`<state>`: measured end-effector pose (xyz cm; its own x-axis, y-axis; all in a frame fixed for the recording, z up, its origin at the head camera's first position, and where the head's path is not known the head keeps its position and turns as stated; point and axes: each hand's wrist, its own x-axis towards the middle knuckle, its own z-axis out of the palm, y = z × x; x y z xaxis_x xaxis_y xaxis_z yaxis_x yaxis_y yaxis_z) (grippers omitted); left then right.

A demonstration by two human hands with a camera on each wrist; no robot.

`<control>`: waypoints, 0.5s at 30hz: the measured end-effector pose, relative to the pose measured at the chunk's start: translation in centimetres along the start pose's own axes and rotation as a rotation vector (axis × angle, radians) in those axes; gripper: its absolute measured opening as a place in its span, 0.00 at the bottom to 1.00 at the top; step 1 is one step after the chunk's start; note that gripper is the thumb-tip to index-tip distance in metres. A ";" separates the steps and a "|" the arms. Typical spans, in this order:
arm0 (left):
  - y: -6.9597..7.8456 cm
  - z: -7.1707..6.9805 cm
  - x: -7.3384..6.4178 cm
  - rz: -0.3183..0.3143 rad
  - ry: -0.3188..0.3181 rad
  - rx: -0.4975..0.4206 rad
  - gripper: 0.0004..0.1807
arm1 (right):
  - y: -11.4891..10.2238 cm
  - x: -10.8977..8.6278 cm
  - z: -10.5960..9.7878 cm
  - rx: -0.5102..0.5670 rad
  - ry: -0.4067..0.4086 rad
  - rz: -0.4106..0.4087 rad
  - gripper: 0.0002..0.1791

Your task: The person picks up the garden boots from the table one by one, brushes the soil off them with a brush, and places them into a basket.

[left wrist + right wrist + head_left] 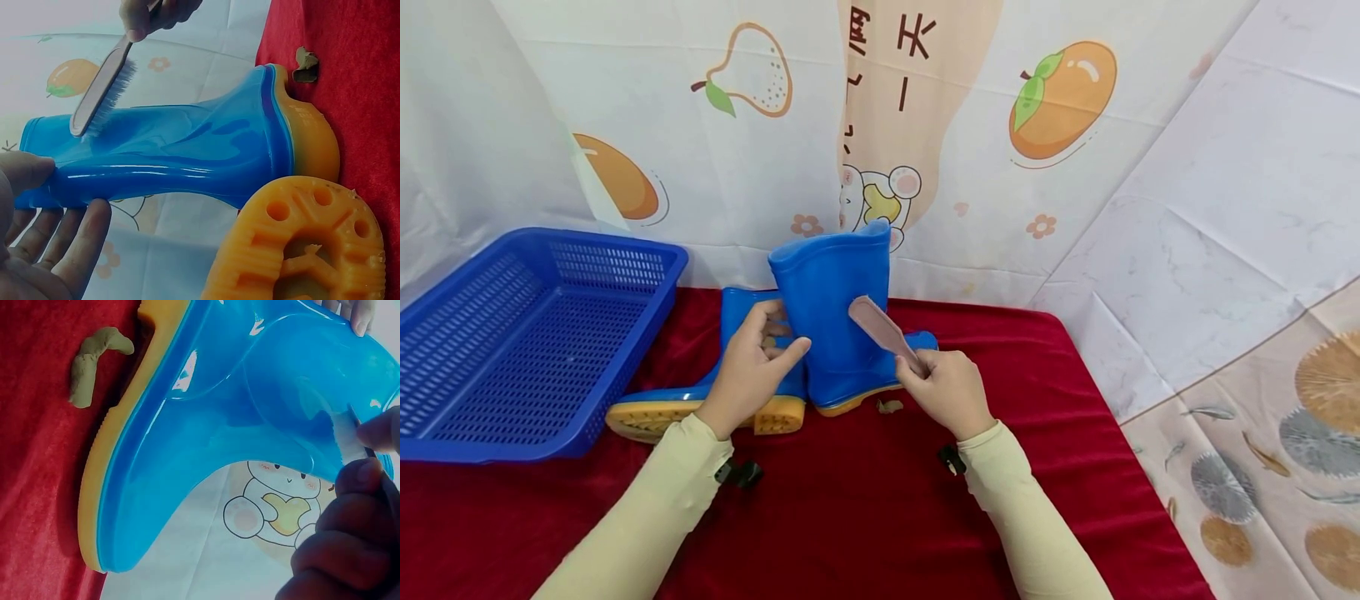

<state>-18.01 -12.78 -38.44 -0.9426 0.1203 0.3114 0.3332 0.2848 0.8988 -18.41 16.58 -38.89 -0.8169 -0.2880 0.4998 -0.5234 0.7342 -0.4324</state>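
A blue rubber boot [835,308] with a yellow sole stands upright on the red cloth, its toe to the right. My left hand [751,367] holds its shaft at the left side, thumb in front and fingers spread along the edge. The handle of a pinkish-brown scrub brush [880,327] is gripped in my right hand [949,392]. Pale bristles of this brush [100,87] face the boot's shaft in the left wrist view. A second rubber boot [700,400] lies tipped over at the left, its yellow tread turned toward me.
At the left sits a blue plastic basket [658,312] with slotted walls. A small olive-brown lump [94,362] lies on the red cloth [865,508] beside the upright boot's sole. Behind the table hangs a white curtain [977,225] with fruit prints.
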 end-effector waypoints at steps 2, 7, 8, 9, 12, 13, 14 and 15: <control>0.0 -0.1 0.0 -0.002 0.006 0.006 0.31 | 0.0 0.0 0.0 -0.017 -0.007 0.001 0.29; -0.1 0.0 0.0 -0.009 -0.002 0.000 0.31 | 0.1 0.1 0.1 -0.019 0.044 -0.032 0.27; 0.0 0.1 0.0 -0.010 -0.008 -0.001 0.31 | 0.1 0.1 0.1 -0.004 0.064 -0.044 0.25; 0.0 0.1 -0.1 -0.011 -0.014 -0.003 0.32 | 0.1 0.1 0.1 0.013 0.083 -0.054 0.23; 0.2 0.2 -0.2 -0.010 -0.028 -0.004 0.31 | 0.1 0.1 0.2 0.061 0.118 -0.087 0.14; 0.3 0.3 -0.2 -0.007 -0.030 -0.003 0.31 | 0.0 0.1 0.1 0.071 0.121 -0.097 0.12; 0.4 0.3 -0.2 -0.005 -0.031 -0.002 0.31 | 0.0 0.2 0.1 0.078 0.117 -0.103 0.12; 0.4 0.3 -0.2 -0.003 -0.031 -0.001 0.31 | -0.1 0.2 0.1 0.078 0.109 -0.104 0.12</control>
<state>-17.66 -12.39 -38.24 -0.9424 0.1494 0.2992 0.3308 0.2844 0.8998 -18.53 16.41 -38.84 -0.7283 -0.2884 0.6216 -0.6244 0.6530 -0.4287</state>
